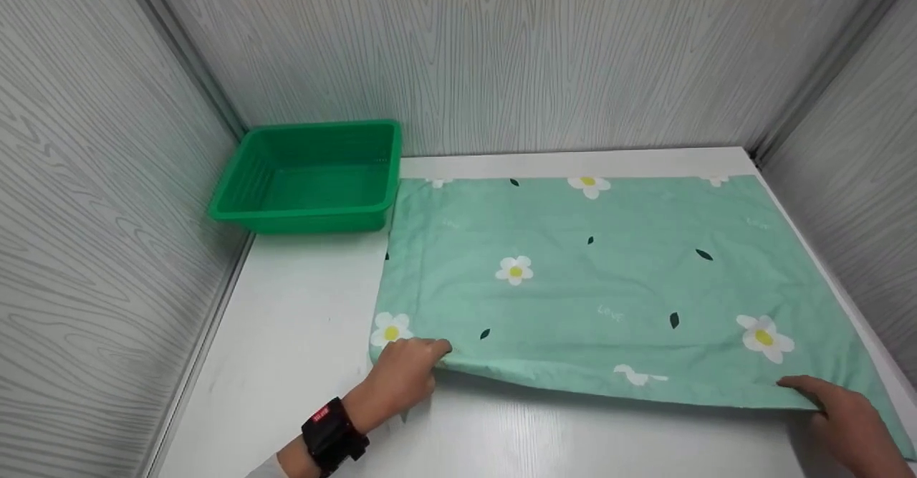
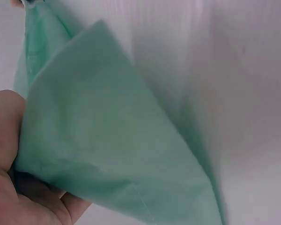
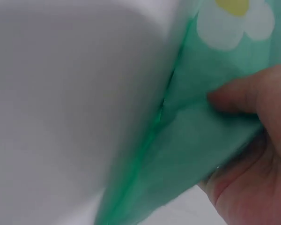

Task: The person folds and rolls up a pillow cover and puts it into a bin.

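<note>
A mint-green pillowcase [image 1: 559, 292] with white daisies and dark leaves lies spread over the white table. Its near edge is lifted slightly off the tabletop between my two hands. My left hand [image 1: 408, 374] pinches that edge near the near left corner. In the left wrist view, a plain flap of the pillowcase [image 2: 103, 126] hangs from the thumb and fingers. Toward the near right corner, my right hand [image 1: 849, 417] grips the same edge. The right wrist view shows the thumb [image 3: 239, 96] on top of the fabric and fingers beneath, partly hidden.
At the back left stands a green plastic basket [image 1: 322, 213], close to the pillowcase's far left corner. Grey wood-grain panels [image 1: 501, 62] wall in the table [image 1: 286, 327] at the back and both sides. A black strap device [image 1: 333, 435] is on my left wrist.
</note>
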`<action>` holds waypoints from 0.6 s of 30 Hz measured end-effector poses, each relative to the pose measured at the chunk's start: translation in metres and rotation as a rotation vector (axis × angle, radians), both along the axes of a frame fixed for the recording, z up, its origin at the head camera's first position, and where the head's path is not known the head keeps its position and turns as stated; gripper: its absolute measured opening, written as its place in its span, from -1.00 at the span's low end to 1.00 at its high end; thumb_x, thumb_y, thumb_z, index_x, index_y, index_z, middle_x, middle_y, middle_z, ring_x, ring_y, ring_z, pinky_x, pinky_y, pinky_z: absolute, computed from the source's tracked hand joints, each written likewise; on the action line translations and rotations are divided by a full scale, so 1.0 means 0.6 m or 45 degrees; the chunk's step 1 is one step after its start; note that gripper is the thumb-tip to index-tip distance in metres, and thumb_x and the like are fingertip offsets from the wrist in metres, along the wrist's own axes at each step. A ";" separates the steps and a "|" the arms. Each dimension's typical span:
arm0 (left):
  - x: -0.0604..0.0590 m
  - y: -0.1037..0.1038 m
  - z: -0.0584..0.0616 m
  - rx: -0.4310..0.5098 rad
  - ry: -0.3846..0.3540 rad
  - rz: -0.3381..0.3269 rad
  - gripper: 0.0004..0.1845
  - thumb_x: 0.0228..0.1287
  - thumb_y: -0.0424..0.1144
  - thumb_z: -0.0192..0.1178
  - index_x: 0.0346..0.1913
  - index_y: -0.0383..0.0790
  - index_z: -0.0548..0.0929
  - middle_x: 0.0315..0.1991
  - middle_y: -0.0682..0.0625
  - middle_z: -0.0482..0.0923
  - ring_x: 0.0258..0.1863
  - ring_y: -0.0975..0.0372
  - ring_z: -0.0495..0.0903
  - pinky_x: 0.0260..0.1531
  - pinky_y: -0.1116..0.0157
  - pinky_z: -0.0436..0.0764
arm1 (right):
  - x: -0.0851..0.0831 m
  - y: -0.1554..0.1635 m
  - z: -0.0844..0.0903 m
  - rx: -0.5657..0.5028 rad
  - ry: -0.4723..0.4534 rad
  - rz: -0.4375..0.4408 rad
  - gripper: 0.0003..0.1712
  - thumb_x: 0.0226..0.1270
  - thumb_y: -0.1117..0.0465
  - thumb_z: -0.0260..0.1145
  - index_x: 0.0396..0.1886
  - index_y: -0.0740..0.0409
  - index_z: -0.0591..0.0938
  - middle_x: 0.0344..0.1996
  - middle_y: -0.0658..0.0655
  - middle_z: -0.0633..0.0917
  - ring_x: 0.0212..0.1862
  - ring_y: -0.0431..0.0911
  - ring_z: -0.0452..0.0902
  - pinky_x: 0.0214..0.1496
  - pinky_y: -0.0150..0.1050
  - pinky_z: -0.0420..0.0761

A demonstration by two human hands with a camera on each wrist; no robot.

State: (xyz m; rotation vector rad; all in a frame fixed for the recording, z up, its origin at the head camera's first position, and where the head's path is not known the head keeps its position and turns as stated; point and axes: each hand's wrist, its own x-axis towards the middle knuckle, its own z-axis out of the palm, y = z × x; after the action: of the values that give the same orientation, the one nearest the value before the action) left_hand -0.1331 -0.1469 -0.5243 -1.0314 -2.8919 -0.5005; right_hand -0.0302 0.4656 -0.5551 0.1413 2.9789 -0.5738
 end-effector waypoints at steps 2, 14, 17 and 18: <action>0.000 -0.009 0.003 0.035 0.046 0.021 -0.66 -0.01 -0.66 0.24 -0.30 -0.14 0.67 -0.44 0.07 0.69 -0.49 0.39 0.48 -0.49 0.35 0.53 | 0.003 0.007 0.001 0.025 0.040 -0.041 -0.45 -0.07 0.70 0.18 -0.04 0.35 0.73 0.01 0.52 0.70 -0.13 0.26 0.68 -0.14 0.19 0.67; -0.008 -0.067 0.018 0.243 0.120 0.201 -0.68 0.20 -0.57 0.31 -0.06 -0.16 0.79 -0.14 0.03 0.78 -0.10 0.19 0.78 -0.17 0.17 0.75 | 0.021 0.031 -0.009 -0.002 0.237 -0.374 -0.48 -0.03 0.72 0.11 -0.01 0.49 0.64 -0.05 0.57 0.68 -0.13 0.31 0.64 -0.29 -0.29 0.51; -0.009 -0.081 0.020 0.303 0.134 0.244 -0.66 0.21 -0.61 0.30 -0.06 -0.17 0.80 -0.15 0.02 0.78 -0.11 0.18 0.78 -0.14 0.17 0.75 | 0.028 0.040 -0.015 -0.072 0.321 -0.393 -0.50 0.01 0.73 0.05 0.00 0.55 0.61 -0.06 0.60 0.67 -0.15 -0.23 0.66 -0.35 -0.55 0.32; -0.009 -0.085 0.021 0.328 0.138 0.256 -0.66 0.21 -0.62 0.30 -0.06 -0.18 0.80 -0.14 0.01 0.78 -0.10 0.17 0.78 -0.12 0.17 0.74 | 0.029 0.042 -0.016 -0.089 0.345 -0.408 -0.50 0.03 0.73 0.03 0.01 0.56 0.60 -0.06 0.60 0.66 -0.20 -0.46 0.55 -0.34 -0.57 0.31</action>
State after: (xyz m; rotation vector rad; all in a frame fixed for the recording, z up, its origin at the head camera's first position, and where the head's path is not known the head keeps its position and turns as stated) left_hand -0.1386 -0.1980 -0.5118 -0.7010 -2.7040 -0.7532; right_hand -0.0126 0.4910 -0.5647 0.5880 3.2130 -0.7870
